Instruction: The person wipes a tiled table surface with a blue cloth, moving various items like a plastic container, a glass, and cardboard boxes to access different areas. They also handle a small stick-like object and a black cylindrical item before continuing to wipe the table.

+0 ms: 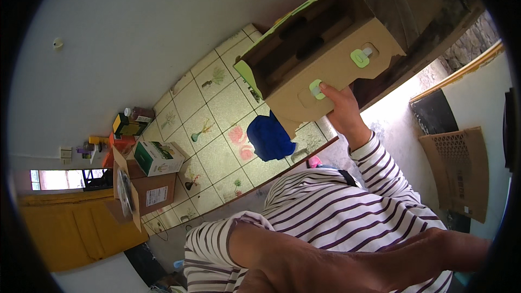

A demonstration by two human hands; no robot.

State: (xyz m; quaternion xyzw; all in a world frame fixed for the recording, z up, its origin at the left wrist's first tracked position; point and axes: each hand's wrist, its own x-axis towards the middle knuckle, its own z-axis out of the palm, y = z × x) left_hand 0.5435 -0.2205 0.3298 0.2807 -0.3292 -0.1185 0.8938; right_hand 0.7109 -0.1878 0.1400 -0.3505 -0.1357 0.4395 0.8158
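My right hand [345, 108] holds an open brown cardboard carton [317, 65] with light green edges, its thumb on one of two green plastic fittings. The carton is tilted over a tile-patterned tabletop [203, 122], its dark interior facing up. Just below the carton lies a bundled dark blue cloth [268, 140] on the tabletop, partly covered by the carton's torn lower flap. My left arm crosses the bottom of the view very near the camera, and my left hand [441, 248] reaches the lower right; its fingers are mostly hidden.
At the tabletop's left end, a white and green box [158, 158] rests on an open cardboard box [152, 195]. Behind stand a black and yellow box [126, 125] and a bottle [142, 114]. A wall borders the far side. Flattened cardboard [460, 171] leans at the right.
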